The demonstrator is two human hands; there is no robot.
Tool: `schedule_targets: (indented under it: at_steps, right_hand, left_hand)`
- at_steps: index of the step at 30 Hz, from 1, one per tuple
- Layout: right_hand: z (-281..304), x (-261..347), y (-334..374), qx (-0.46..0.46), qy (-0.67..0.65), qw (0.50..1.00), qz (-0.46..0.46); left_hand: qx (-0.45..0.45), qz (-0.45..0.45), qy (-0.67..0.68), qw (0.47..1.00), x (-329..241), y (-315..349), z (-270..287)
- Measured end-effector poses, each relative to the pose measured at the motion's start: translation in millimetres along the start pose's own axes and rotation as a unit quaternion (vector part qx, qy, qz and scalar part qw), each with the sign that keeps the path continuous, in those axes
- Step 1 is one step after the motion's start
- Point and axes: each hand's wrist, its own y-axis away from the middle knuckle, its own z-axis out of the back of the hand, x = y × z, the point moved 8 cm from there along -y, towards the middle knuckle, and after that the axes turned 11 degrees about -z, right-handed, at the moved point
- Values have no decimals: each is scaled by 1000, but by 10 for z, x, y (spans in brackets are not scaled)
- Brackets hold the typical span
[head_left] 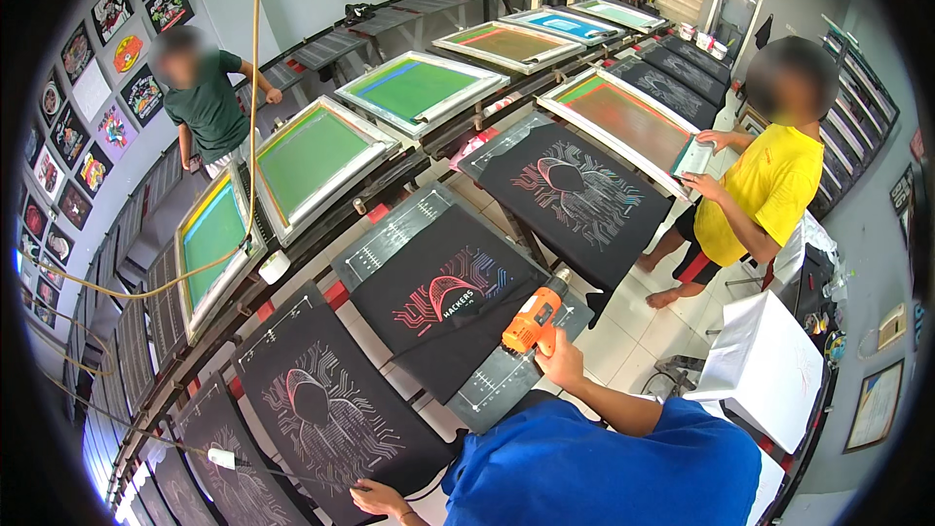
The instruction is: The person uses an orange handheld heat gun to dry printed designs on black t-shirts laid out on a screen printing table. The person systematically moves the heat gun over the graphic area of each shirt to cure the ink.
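Orange heat gun (532,319) sits in the right hand (559,360), fingers clamped on its grip, nozzle aimed at the red print on the black shirt (443,294) on the desk (506,375), probably curing ink; the left hand (378,497) presses flat, fingers apart, steadying the neighbouring shirt (326,409)

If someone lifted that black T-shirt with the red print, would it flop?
Probably. The black T-shirt with the red print is thin cloth lying flat on its board, so it would likely droop and fold. It looks light, and the fresh print might smear near the orange heat gun.
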Motion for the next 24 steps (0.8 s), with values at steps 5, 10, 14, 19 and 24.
schedule_targets:
  at_steps: [5,10,14,19,24]
  right_hand:
    - [8,31,-5,12,-19,1000,-5]
    - [60,23,-26,27,-8,1000,-14]
    - [14,-13,-34,37,-17,999,-10]
    - [57,-5,-32,40,-20,999,-5]
    - [59,-3,-50,40,-15,999,8]
  left_hand:
    - [-35,-26,-20,999,43,12,-9]
    - [14,-10,-21,1000,9,-16,-52]
    - [25,4,-31,999,14,-29,-26]
    - [-26,-39,-37,998,-282,-4,248]
    - [-90,-121,-84,985,-435,23,416]
